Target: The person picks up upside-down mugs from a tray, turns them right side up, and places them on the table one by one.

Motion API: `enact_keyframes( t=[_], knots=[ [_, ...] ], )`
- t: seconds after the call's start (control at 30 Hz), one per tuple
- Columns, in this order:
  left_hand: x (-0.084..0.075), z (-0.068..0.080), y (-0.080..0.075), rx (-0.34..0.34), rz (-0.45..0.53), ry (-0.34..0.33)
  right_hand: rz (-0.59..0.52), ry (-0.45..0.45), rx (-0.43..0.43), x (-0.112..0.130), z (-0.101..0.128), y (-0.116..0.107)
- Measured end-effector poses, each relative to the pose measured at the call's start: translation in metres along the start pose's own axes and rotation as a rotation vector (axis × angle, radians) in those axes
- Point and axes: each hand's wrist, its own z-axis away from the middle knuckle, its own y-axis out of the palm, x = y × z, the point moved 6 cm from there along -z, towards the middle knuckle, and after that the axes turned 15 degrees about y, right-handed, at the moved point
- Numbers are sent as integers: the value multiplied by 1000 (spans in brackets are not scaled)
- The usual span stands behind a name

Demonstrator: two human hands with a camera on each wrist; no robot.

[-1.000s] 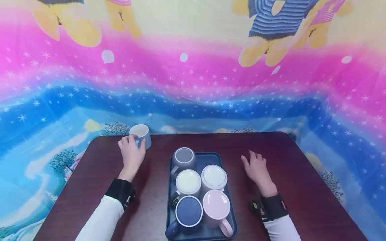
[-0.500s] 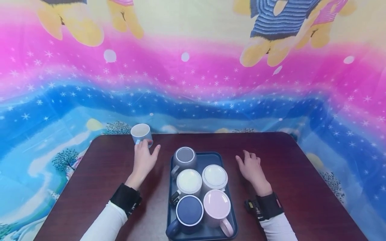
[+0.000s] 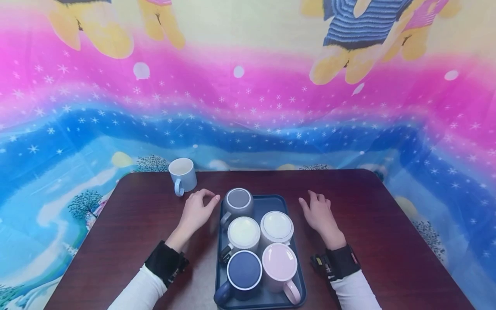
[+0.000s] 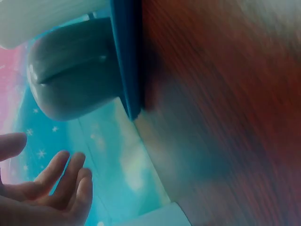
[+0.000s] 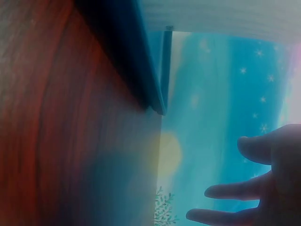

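Between the light-blue mug and the tray hovers my left hand (image 3: 197, 210), its fingers loosely bent and holding nothing. The light-blue mug (image 3: 184, 175) stands upright near the table's back edge, its handle toward me. Closest to that hand on the tray is a grey mug (image 3: 238, 202), also visible as a rounded grey body (image 4: 77, 70) in the left wrist view. To the right of the tray, my right hand (image 3: 320, 217) has its fingers spread and touches no mug. The right wrist view shows its fingers (image 5: 235, 190) extended, with nothing between them.
On the dark blue tray (image 3: 271, 201), upside-down mugs stand close together: a cream-based mug (image 3: 243, 232), a white mug (image 3: 277, 226), a navy mug (image 3: 244, 270) and a pink mug (image 3: 279, 261). A printed cloth (image 3: 248, 107) hangs behind the brown table (image 3: 387, 241).
My left hand has let go of the light-blue mug and moved right and toward me, to the tray's left side. The mug stays on the table. My right hand has drifted slightly left.
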Motion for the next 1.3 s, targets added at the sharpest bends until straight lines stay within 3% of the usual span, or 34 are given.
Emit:
enact_keyframes(
  t=[0.3,0.6,1.0,1.3],
  knots=[
    [-6,10,15,154,31,-71,-1,1,2,7,1,1],
    [-8,15,29,222,20,-42,-16,-5,12,14,1,3],
    [-12,17,37,251,50,-9,-29,-24,10,23,2,5],
    [-15,20,41,213,69,-17,-26,-41,5,29,3,6]
  ],
)
